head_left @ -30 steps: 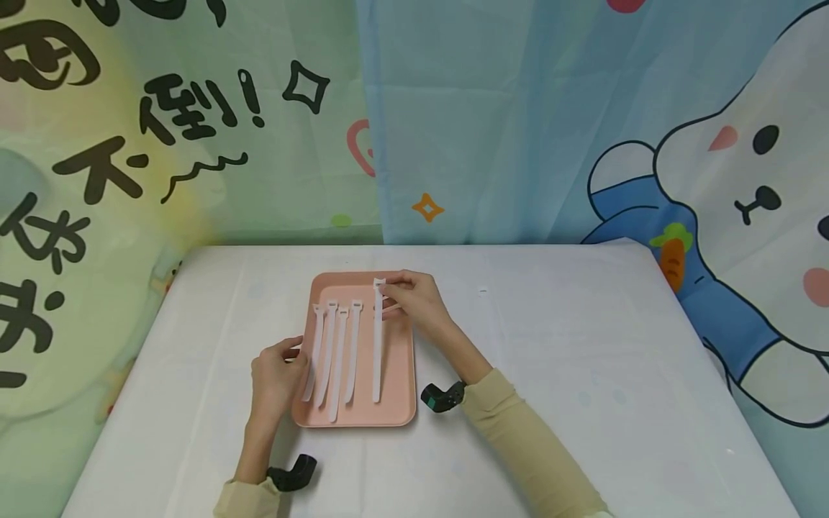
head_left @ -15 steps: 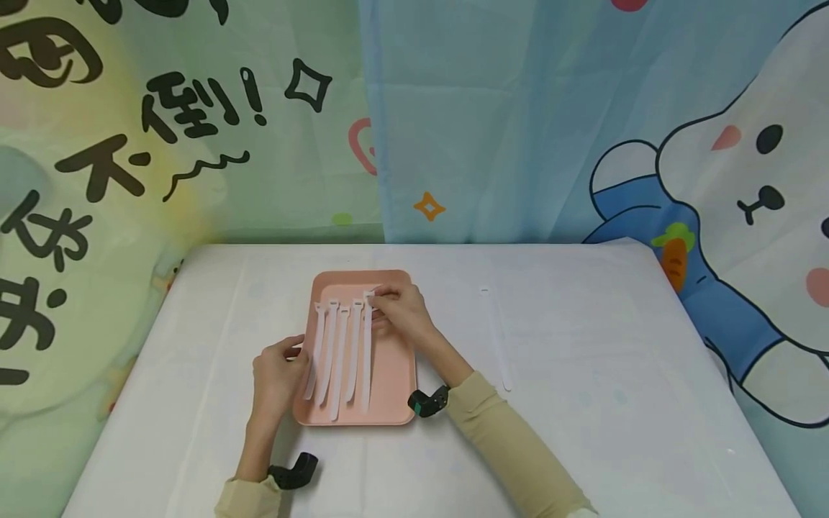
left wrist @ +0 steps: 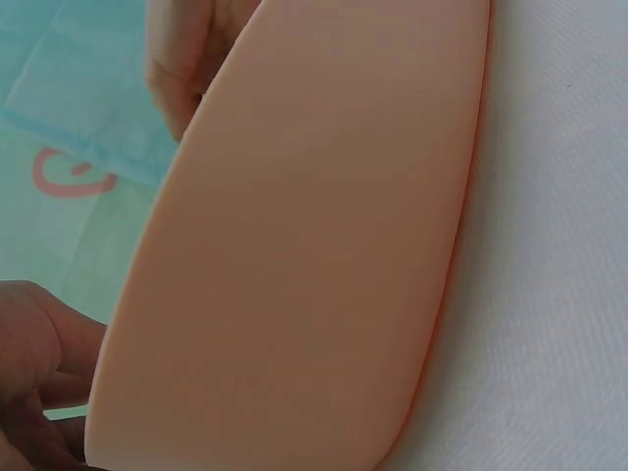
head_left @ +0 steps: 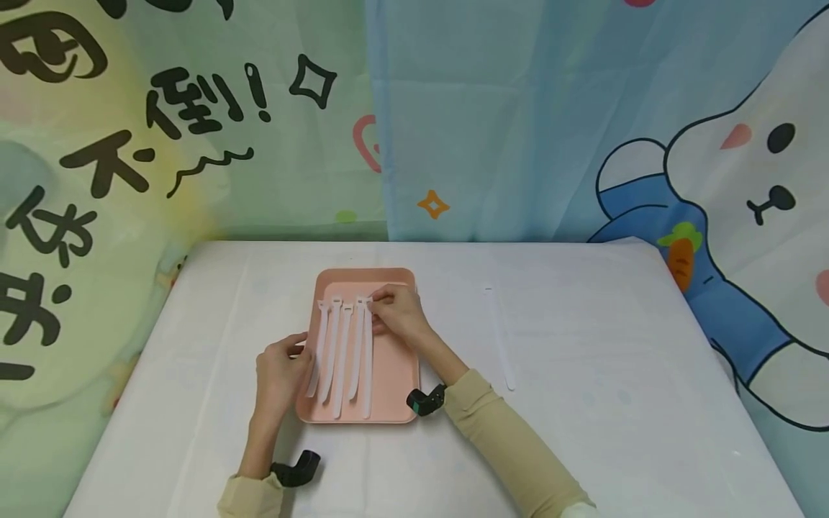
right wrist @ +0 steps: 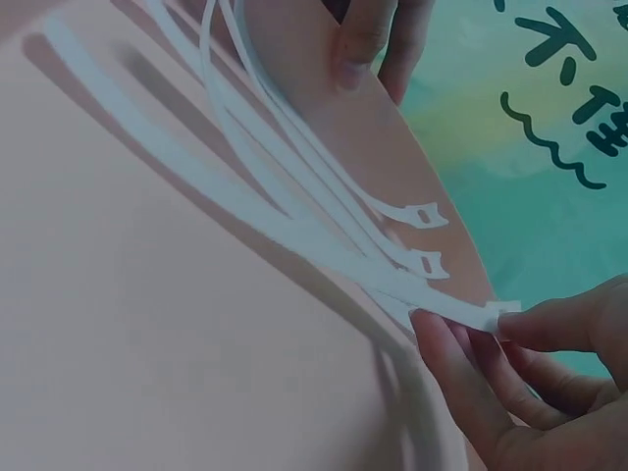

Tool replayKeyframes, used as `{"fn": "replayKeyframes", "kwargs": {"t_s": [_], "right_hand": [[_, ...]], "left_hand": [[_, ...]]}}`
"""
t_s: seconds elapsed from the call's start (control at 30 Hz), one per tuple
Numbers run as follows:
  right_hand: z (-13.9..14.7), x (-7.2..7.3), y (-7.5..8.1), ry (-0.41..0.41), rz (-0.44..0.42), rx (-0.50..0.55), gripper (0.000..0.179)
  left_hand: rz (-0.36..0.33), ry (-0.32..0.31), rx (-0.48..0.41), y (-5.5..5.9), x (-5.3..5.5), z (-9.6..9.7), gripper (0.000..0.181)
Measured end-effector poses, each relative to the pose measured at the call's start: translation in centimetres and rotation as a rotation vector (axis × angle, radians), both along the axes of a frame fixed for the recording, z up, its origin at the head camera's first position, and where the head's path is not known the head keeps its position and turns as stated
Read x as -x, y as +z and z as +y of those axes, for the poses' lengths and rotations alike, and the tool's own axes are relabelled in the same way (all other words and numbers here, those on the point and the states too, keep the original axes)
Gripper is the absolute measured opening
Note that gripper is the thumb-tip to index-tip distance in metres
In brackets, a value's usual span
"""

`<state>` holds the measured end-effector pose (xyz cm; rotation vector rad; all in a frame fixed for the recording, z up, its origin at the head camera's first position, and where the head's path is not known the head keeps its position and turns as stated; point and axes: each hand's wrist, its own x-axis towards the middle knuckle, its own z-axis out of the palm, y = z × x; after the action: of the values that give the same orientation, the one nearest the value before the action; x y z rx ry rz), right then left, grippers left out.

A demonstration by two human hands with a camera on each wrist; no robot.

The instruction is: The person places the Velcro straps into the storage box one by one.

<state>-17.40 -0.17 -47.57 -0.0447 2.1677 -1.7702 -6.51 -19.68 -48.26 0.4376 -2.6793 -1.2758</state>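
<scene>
Thumb and fingers of my left hand (head_left: 280,370) pinch the left rim of a pink tray (head_left: 396,385). In the tray lie several white cable ties (head_left: 340,360) side by side, their slotted heads toward the far end. My right hand (head_left: 403,311) pinches the rightmost cable tie (right wrist: 329,257) just by its head, between thumb and fingers. That tie lies along the right of the row, close against its neighbour. In the left wrist view the tray's outer wall (left wrist: 285,245) fills the middle and hides most of what is inside.
Right of the tray, another white strap (head_left: 499,338) lies on the white tablecloth (head_left: 615,388), faint against it. A printed curtain (head_left: 479,129) hangs behind the table. A black wrist camera (head_left: 426,400) sits by the tray's lower right corner.
My right hand has shifted left and slightly nearer, bringing the pinched cable tie from apart to right beside the others. My left hand keeps its hold on the tray rim.
</scene>
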Motion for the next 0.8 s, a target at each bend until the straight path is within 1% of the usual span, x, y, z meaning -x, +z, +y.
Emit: {"fn": "replayKeyframes", "kwargs": {"t_s": [0.2,0.43,0.67,0.8], "right_hand": [[-0.17,0.07,-0.05,0.011,0.007,-0.02,0.016],[-0.15,0.1,-0.21,0.05,0.008,-0.049,0.016],[-0.06,-0.04,-0.22,0.072,0.022,-0.106,0.021],[-0.09,-0.03,-0.33,0.068,0.041,-0.143,0.026]], "left_hand": [[0.006,-0.005,0.006,-0.02,-0.01,-0.03,0.034],[-0.006,0.0,0.002,0.0,-0.02,0.02,0.035],[-0.004,0.006,0.004,-0.11,-0.06,0.1,0.034],[-0.005,0.006,0.001,-0.14,-0.07,0.1,0.034]]}}
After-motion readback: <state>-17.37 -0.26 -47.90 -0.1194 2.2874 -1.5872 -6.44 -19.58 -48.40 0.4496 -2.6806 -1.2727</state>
